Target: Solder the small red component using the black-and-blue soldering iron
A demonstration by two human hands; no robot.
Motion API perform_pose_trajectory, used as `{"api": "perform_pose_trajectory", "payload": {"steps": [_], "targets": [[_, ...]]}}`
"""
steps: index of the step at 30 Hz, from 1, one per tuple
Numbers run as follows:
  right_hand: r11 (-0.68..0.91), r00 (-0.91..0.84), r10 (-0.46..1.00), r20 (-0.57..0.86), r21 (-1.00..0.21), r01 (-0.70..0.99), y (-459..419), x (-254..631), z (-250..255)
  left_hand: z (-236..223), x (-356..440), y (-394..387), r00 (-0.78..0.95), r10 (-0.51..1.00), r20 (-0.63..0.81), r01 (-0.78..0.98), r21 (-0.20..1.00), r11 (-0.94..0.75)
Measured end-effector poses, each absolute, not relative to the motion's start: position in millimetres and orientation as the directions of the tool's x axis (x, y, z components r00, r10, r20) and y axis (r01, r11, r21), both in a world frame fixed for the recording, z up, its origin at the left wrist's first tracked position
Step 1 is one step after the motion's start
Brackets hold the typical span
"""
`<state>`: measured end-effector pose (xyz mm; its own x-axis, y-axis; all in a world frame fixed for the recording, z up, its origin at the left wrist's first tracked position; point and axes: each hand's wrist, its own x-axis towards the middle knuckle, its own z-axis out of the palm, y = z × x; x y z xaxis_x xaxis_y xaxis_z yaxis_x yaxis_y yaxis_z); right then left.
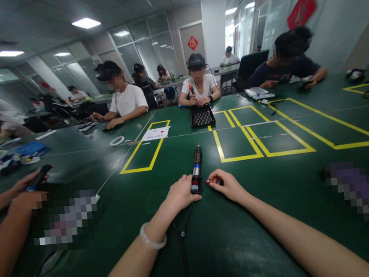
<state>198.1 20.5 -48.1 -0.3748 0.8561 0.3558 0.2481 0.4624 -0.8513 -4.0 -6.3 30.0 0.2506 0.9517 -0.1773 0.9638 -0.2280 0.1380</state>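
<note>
My left hand (181, 193) is wrapped around the rear end of an electric screwdriver (196, 163). The tool is black with a silver and blue band, and its thin bit points away from me over the green table. A black cable (182, 246) runs from its rear toward the table's near edge. Just right of the tool, my right hand (225, 184) pinches a small red and dark piece (208, 181) between thumb and fingertips. That piece is close to the screwdriver's rear end, with a narrow gap between them. Its exact kind is too small to make out.
Yellow tape rectangles (239, 158) mark the green table (260, 231). Across from me a person works over a black tray (202, 116) of small parts. At left, another person's hands hold a black tool (39, 177). A paper sheet (155, 133) and a white ring (116, 140) lie beyond.
</note>
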Motion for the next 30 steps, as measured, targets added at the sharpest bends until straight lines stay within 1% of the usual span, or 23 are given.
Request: {"api": "perform_pose_trajectory", "payload": {"steps": [4, 9, 13, 16, 19, 24, 27, 30], "targets": [[0.504, -0.345, 0.848, 0.402, -0.812, 0.294, 22, 198, -50, 28, 5, -3, 0.260, 0.952, -0.161, 0.961, 0.141, -0.239], [0.537, -0.368, 0.830, 0.418, -0.777, 0.329, 23, 193, -50, 25, 2, -4, 0.305, 0.944, -0.123, 0.935, 0.227, -0.273], [0.549, -0.392, 0.826, 0.406, -0.738, 0.393, 21, 185, -50, 21, 1, -4, 0.323, 0.939, -0.117, 0.926, 0.244, -0.288], [0.546, -0.400, 0.831, 0.388, -0.710, 0.445, 20, 183, -49, 20, 2, -4, 0.321, 0.940, -0.116, 0.929, 0.232, -0.288], [0.561, -0.404, 0.823, 0.400, -0.687, 0.462, 19, 185, -46, 20, 3, -4, 0.316, 0.940, -0.128, 0.934, 0.218, -0.284], [0.546, -0.412, 0.828, 0.381, -0.714, 0.437, 14, 185, -42, 21, 2, -4, 0.318, 0.938, -0.135, 0.939, 0.184, -0.292], [0.543, -0.389, 0.833, 0.393, -0.713, 0.443, 11, 184, -41, 23, 8, -5, 0.308, 0.942, -0.134, 0.945, 0.155, -0.287], [0.543, -0.373, 0.835, 0.405, -0.715, 0.440, 9, 184, -40, 20, 16, -5, 0.261, 0.962, -0.080, 0.962, 0.103, -0.253]]}}
